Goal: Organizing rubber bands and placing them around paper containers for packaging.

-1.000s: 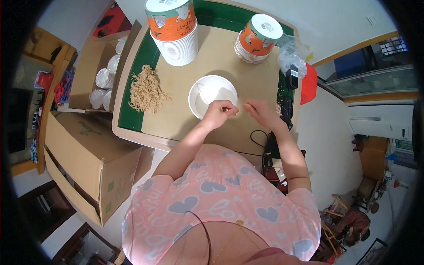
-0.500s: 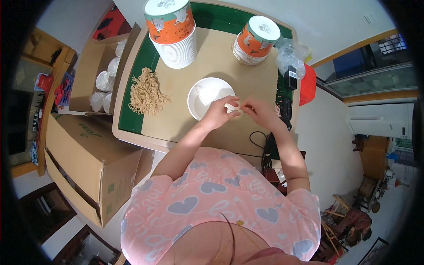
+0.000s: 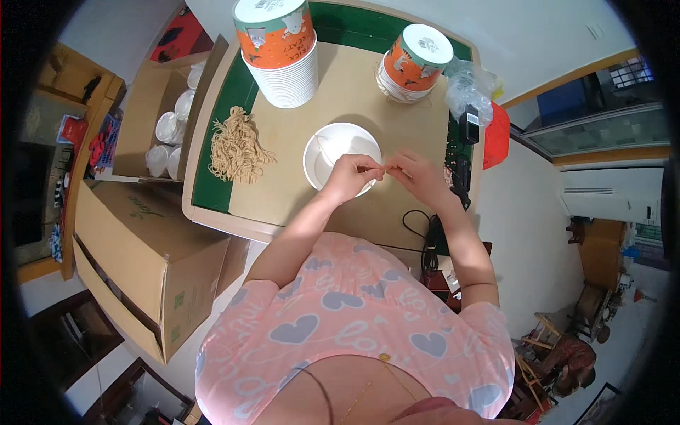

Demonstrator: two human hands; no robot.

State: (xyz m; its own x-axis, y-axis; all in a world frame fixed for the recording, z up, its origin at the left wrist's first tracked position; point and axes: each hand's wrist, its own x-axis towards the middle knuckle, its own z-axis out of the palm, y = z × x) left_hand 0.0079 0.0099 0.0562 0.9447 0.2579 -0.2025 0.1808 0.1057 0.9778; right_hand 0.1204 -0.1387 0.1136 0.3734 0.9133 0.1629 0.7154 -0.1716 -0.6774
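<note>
Head view. The left hand (image 3: 350, 176) and the right hand (image 3: 418, 173) were brought together fingertip to fingertip over the near rim of a white paper bowl (image 3: 333, 152), which rested on the tan surface (image 3: 354, 92). Both hands were pinched on a thin tan string (image 3: 386, 167), held taut between the fingertips; a further strand was seen running from the left hand across the inside of the bowl. A loose bundle of tan strings (image 3: 235, 145) lay well to the left of the left hand, at the green border of the surface. Beyond the left hand, a tall stack of white bowls topped by an orange printed carton (image 3: 278, 46) was set; beyond the right hand, a shorter stack of the same kind (image 3: 414, 64) was placed. Clear plastic wrapping (image 3: 467, 85) and a black device (image 3: 469, 124) lay beyond and to the right of the right hand. An open cardboard box of white cups (image 3: 166, 120) stood far left, off the surface.
</note>
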